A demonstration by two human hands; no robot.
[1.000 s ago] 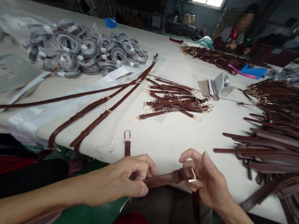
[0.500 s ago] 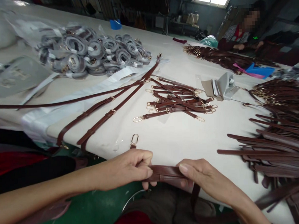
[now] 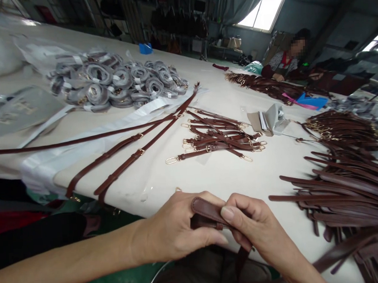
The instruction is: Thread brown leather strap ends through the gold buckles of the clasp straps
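Over the table's near edge I hold a brown leather strap (image 3: 209, 209) in both hands. My left hand (image 3: 177, 225) is curled round it, the thumb held below and the strap's rounded, stitched end showing over the fingers. The thumb of my right hand (image 3: 258, 224) presses the strap against its fingers. Below the right hand the strap hangs down out of sight. Just behind my left hand a gold metal ring (image 3: 178, 189) peeks out. Beyond my hands lies a pile of short brown straps (image 3: 220, 134) with gold clips and buckles.
Long brown straps (image 3: 121, 171) cross the left of the white table (image 3: 165, 176). Wrapped strap coils (image 3: 120, 75) are heaped behind. Loose strap ends (image 3: 329, 189) spread on the right, near a small grey stand with cards (image 3: 266, 121). A person (image 3: 285, 62) sits at the far right.
My hands have drawn closer together; my left hand has turned and moved right along the strap. The rounded strap end now shows between them. The view has tilted up slightly.
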